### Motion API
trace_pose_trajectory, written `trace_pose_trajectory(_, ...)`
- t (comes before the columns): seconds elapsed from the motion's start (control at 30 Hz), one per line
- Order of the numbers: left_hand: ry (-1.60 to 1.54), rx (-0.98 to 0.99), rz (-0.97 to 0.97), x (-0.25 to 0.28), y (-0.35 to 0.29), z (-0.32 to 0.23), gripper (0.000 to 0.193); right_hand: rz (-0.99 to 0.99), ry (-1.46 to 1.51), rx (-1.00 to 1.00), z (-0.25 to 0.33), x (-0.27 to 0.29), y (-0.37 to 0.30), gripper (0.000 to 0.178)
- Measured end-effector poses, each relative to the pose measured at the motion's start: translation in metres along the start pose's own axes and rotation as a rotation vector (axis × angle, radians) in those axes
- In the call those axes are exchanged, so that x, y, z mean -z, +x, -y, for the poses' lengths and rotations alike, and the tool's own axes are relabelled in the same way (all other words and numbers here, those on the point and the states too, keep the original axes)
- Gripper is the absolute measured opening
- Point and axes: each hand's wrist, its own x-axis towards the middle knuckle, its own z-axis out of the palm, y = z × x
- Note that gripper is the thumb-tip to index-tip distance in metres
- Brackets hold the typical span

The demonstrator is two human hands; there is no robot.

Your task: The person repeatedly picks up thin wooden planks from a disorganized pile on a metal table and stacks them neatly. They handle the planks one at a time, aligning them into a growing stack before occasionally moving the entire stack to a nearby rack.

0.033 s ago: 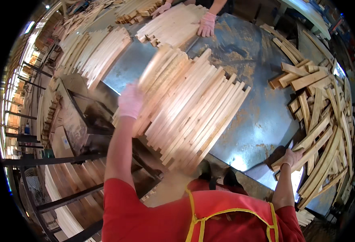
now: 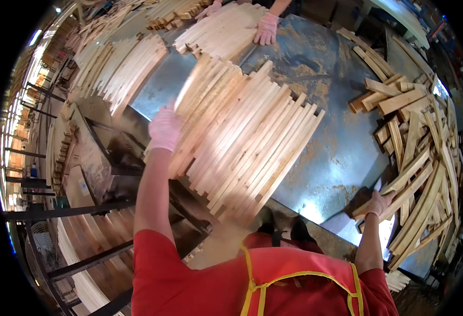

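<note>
In front of me a row of pale wooden strips lies side by side across the metal table, their ends uneven. My left hand, in a pink glove, is closed at the row's left edge, its fingers round the outermost strip, which looks smeared by motion. Off to the right, my gloved right hand grips a wooden strip at the near side of a loose, jumbled pile. The fingertips of that hand are partly hidden by the wood.
Across the table, another person's gloved hands rest on a second row of strips. More strips lie at the far left. A dark metal rack with boards stands at my left. Sawdust patches cover parts of the tabletop.
My left hand has shifted slightly left and looks less blurred. The whole view has moved a little; my right hand keeps its place on the strip.
</note>
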Motion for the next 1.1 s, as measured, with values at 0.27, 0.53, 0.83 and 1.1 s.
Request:
trace_pose_trajectory(0.27, 0.214, -0.238, -0.314, -0.058, -0.019, 0.023, 0.078, 0.717, 0.627, -0.338, 0.030, -0.021, -0.196, 0.090)
trace_pose_trajectory(0.53, -0.510, -0.169, 0.357, -0.095, -0.285, 0.012, 0.034, 1.424, -0.595, 0.503, 0.177, -0.047, -0.254, 0.098)
trace_pose_trajectory(0.83, -1.335, 0.728, 0.670, -0.169, -0.362, -0.023, 0.041, 0.984, 0.052, 0.316, 0.077, -0.045, -0.087, 0.069)
trace_pose_trajectory(1.1, -1.842, 0.855, 0.589, -0.168, -0.364, -0.038, 0.027, 0.232, -0.643, 0.571, 0.083, -0.017, 0.076, 0.092)
